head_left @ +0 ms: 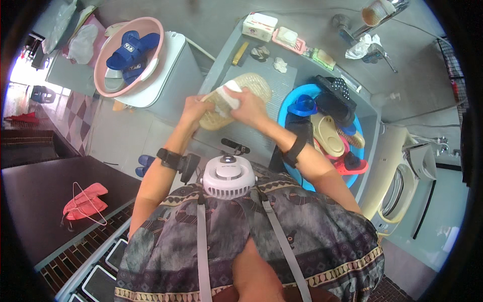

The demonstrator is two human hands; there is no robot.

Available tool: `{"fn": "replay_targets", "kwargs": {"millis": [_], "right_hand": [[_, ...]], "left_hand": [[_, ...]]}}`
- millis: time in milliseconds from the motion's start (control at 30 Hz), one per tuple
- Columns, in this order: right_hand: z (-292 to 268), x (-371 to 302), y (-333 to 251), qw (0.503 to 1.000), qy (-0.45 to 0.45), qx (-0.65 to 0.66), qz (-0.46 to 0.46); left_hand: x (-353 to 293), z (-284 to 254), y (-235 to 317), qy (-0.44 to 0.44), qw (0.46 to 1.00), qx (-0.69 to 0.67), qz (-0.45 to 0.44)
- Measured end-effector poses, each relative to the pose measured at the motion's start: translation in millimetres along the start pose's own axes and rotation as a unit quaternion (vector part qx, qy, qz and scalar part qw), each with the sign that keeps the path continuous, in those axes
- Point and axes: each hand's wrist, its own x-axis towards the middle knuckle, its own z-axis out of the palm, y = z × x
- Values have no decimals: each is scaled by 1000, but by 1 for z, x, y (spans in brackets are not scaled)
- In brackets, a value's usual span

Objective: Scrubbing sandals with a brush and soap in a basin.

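Both my hands are closed on a beige, translucent-looking slipper (pixel 257 86), held tilted over the grey sink basin. My left hand (pixel 195 110) grips its lower left edge. My right hand (pixel 247 106) pinches around its middle, beside a white piece (pixel 232 87) that may be a strap or a cloth; I cannot tell which. To the right stands a blue tub (pixel 285 111) heaped with several slippers: an olive-beige clog (pixel 327 135), a red one (pixel 349 164) and dark ones (pixel 336 100).
On the basin's far ledge are a white box (pixel 259 26), a pink soap dish (pixel 289 41) and a green-wrapped sponge (pixel 323 58). A yellow-handled brush (pixel 240 53) lies in the basin. At left, a pink basin (pixel 100 75) holds blue slippers (pixel 132 49). A washing machine (pixel 392 186) stands right.
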Motion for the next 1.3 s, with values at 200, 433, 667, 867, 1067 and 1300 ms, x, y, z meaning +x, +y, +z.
{"fn": "replay_targets", "kwargs": {"millis": [200, 433, 667, 867, 1067, 1300], "right_hand": [[-30, 46, 77, 959, -89, 176, 205], [-3, 21, -15, 993, -6, -18, -113], [-15, 33, 20, 999, -32, 35, 14], [-26, 54, 74, 992, 13, 63, 104], [-5, 17, -3, 1000, -5, -22, -5], [-28, 52, 114, 975, -5, 77, 207]], "left_hand": [[-5, 5, 4, -11, 999, -43, -20], [-3, 1, -7, 14, 999, 28, 40], [2, 16, 2, -7, 997, 49, 64], [-2, 9, -9, 0, 992, 89, 92], [3, 7, -10, 13, 992, 92, 80], [-8, 6, -16, -8, 997, 46, 67]]}}
